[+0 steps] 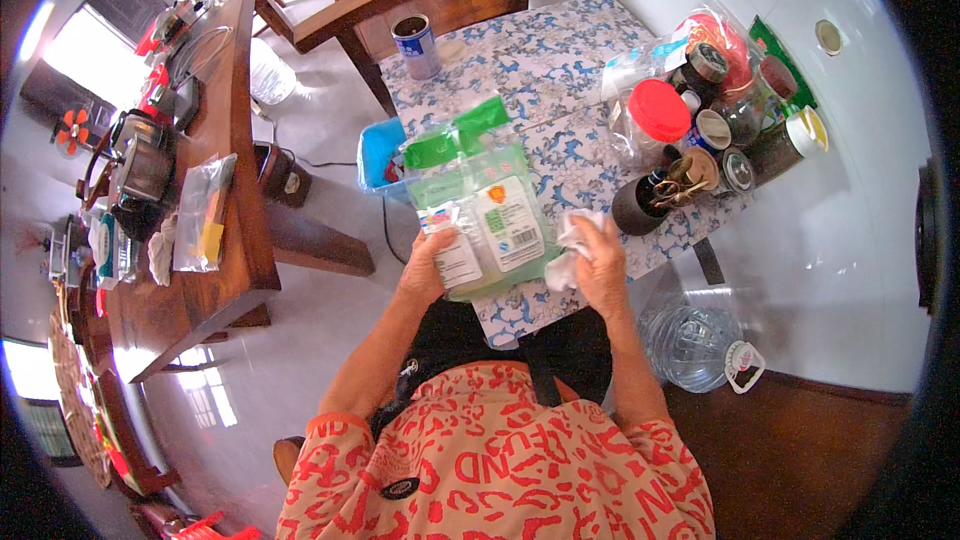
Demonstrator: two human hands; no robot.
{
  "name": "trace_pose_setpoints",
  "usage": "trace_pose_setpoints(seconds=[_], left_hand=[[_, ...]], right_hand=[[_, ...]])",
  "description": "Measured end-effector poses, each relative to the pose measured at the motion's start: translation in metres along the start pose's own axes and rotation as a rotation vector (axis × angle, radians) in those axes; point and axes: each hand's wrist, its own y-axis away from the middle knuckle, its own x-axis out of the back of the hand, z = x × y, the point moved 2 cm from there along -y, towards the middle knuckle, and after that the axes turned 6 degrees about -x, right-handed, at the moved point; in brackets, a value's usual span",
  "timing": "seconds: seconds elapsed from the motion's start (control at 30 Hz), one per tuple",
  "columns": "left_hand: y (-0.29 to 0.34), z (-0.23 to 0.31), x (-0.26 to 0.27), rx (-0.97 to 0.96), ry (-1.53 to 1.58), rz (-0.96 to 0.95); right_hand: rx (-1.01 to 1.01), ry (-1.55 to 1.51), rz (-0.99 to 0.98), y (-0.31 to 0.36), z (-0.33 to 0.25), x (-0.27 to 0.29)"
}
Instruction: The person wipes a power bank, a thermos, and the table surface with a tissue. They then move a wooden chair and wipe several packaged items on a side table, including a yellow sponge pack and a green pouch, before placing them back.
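My left hand (432, 262) grips the lower left edge of a clear plastic bag (540, 202) with green parts and white printed labels. The bag is tilted over the near left part of a small table with a blue-and-white floral cover (545, 70). A crumpled white tissue or cloth (563, 270) is bunched in my right hand (600, 262), beside the bag's right edge. Whether the bag has anything in it, I cannot tell.
Jars, one with a red lid (659, 110), and a dark cup of utensils (638, 208) crowd the table's right side. A can (414, 46) stands far left. Beside the table are a blue bin (376, 152), a large water bottle (690, 348) and a wooden table (225, 250).
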Motion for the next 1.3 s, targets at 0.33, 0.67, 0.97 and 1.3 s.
trace_pose_setpoints(seconds=[0.33, 0.67, 0.97, 1.3], left_hand=[[0.005, -0.009, -0.019, 0.173, 0.283, -0.129], [0.002, 0.006, 0.000, 0.075, 0.178, -0.086], [0.013, 0.006, -0.010, 0.153, 0.246, -0.158], [0.017, 0.004, -0.019, 0.151, 0.236, -0.088]], right_hand=[[-0.043, -0.648, -0.096, -0.036, -0.065, -0.003], [0.168, -0.303, -0.333, 0.013, -0.080, 0.018], [-0.240, -0.815, -0.145, 0.002, -0.061, 0.054], [-0.260, -0.910, -0.230, 0.003, -0.056, 0.006]])
